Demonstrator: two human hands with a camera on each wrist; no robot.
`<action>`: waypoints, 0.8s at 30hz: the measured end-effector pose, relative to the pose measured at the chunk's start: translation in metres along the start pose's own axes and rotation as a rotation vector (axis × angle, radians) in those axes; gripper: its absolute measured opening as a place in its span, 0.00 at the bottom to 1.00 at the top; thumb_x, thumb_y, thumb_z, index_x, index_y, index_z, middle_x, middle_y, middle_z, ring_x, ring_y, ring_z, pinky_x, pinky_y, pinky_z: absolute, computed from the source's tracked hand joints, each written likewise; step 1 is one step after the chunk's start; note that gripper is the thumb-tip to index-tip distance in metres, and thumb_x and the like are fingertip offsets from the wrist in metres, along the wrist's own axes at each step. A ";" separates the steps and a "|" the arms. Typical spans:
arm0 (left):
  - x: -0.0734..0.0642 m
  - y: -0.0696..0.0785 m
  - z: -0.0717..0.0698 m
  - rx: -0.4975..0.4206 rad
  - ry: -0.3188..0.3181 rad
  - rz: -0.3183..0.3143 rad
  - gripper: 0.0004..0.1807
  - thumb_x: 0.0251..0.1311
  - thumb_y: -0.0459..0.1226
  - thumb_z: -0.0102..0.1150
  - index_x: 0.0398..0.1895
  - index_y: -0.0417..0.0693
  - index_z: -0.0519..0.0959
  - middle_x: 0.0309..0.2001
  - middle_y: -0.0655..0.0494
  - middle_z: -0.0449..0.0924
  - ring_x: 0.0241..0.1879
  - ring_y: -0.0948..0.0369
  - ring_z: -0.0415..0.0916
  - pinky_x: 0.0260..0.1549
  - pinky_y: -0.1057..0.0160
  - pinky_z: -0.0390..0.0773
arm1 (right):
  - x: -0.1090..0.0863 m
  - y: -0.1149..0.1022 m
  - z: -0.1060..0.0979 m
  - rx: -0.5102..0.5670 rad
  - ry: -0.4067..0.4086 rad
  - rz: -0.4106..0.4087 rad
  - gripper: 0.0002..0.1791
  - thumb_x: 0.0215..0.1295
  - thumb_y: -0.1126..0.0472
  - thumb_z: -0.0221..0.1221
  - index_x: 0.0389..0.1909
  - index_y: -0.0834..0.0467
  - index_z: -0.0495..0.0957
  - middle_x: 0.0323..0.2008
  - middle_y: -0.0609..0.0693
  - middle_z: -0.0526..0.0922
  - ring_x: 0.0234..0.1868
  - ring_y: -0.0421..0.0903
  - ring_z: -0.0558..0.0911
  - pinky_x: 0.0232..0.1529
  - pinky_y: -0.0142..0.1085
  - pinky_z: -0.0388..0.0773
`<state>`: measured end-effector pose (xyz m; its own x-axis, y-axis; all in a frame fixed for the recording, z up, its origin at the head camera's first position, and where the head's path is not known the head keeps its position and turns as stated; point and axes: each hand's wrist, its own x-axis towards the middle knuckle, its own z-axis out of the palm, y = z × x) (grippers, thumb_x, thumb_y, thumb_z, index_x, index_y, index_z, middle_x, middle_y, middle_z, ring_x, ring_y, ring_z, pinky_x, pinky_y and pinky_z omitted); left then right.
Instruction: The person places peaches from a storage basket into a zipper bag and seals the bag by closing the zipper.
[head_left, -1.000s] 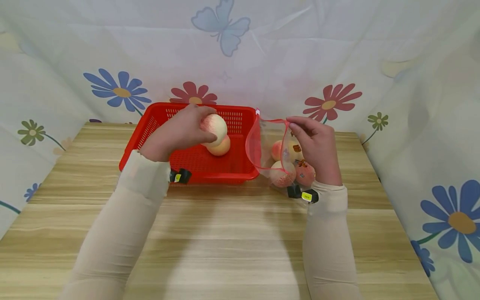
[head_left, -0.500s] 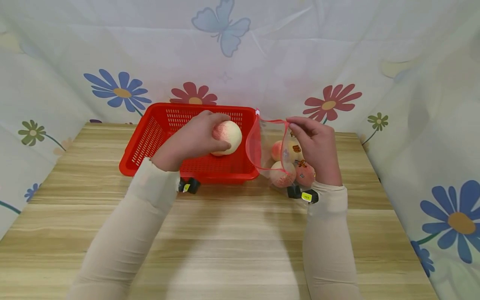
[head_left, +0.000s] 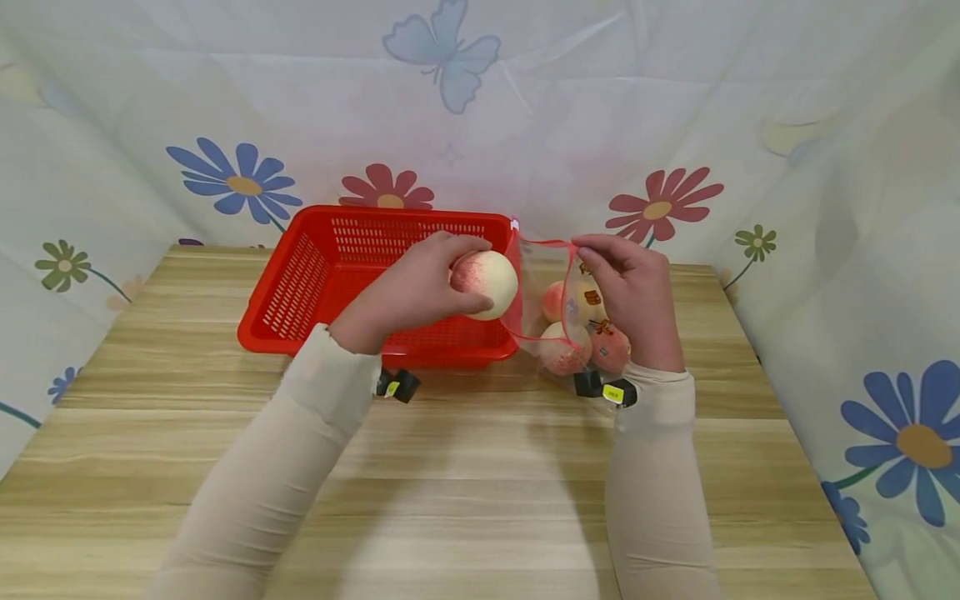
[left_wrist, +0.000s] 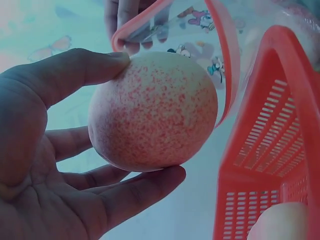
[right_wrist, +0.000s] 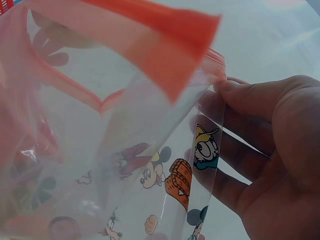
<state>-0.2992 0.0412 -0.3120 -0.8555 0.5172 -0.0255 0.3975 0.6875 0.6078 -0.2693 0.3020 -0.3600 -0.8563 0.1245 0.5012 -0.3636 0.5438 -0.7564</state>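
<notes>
My left hand (head_left: 412, 287) grips a pale peach with red speckles (head_left: 493, 283), thumb on one side and fingers on the other. It hangs above the right end of the red plastic basket (head_left: 281, 321), close to the mouth of a clear zip bag (head_left: 542, 260). With thumb and fingertips my right hand (head_left: 636, 296) pinches the bag's red-edged rim, and the mouth gapes toward the basket. Inside the bag lie several peaches (head_left: 566, 350). Cartoon figures (right_wrist: 152, 172) are printed on its side. Another peach (left_wrist: 282, 222) sits in the basket, hidden in the head view.
Basket and bag stand side by side on a wood-grain table (head_left: 480, 483). The basket's right rim (left_wrist: 290, 55) rises beside the bag. A flower-printed cloth (head_left: 540, 125) hangs behind the table and along its sides.
My left hand has carried the peach rightward across the basket to near the bag's mouth. My right hand and the bag have stayed in place.
</notes>
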 end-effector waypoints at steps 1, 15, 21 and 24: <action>0.000 0.001 0.001 -0.007 0.001 0.005 0.40 0.48 0.47 0.72 0.66 0.57 0.67 0.59 0.57 0.69 0.55 0.59 0.66 0.45 0.55 0.83 | 0.000 0.000 0.000 -0.002 0.001 0.001 0.13 0.66 0.55 0.60 0.48 0.52 0.85 0.40 0.52 0.87 0.34 0.38 0.80 0.35 0.25 0.76; 0.007 0.008 0.019 -0.038 0.021 0.049 0.35 0.47 0.48 0.73 0.60 0.60 0.71 0.55 0.61 0.70 0.52 0.62 0.68 0.45 0.58 0.82 | 0.000 0.001 0.000 -0.012 -0.001 0.001 0.14 0.66 0.54 0.60 0.48 0.53 0.85 0.41 0.52 0.87 0.35 0.38 0.80 0.36 0.24 0.77; 0.012 0.010 0.026 -0.020 -0.009 0.072 0.36 0.49 0.48 0.72 0.63 0.58 0.70 0.56 0.58 0.70 0.52 0.61 0.68 0.46 0.59 0.82 | 0.000 0.001 0.000 -0.017 -0.001 -0.001 0.14 0.66 0.53 0.60 0.48 0.54 0.85 0.42 0.51 0.87 0.36 0.36 0.80 0.38 0.24 0.77; 0.014 0.011 0.029 -0.012 -0.035 0.080 0.38 0.50 0.47 0.72 0.66 0.57 0.69 0.57 0.57 0.70 0.53 0.60 0.67 0.45 0.60 0.83 | 0.001 0.000 -0.001 -0.017 0.000 0.005 0.14 0.66 0.53 0.60 0.48 0.53 0.85 0.42 0.51 0.87 0.36 0.35 0.80 0.39 0.24 0.77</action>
<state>-0.2972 0.0707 -0.3288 -0.8089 0.5880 -0.0042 0.4600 0.6373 0.6183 -0.2699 0.3027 -0.3593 -0.8579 0.1272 0.4978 -0.3532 0.5576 -0.7512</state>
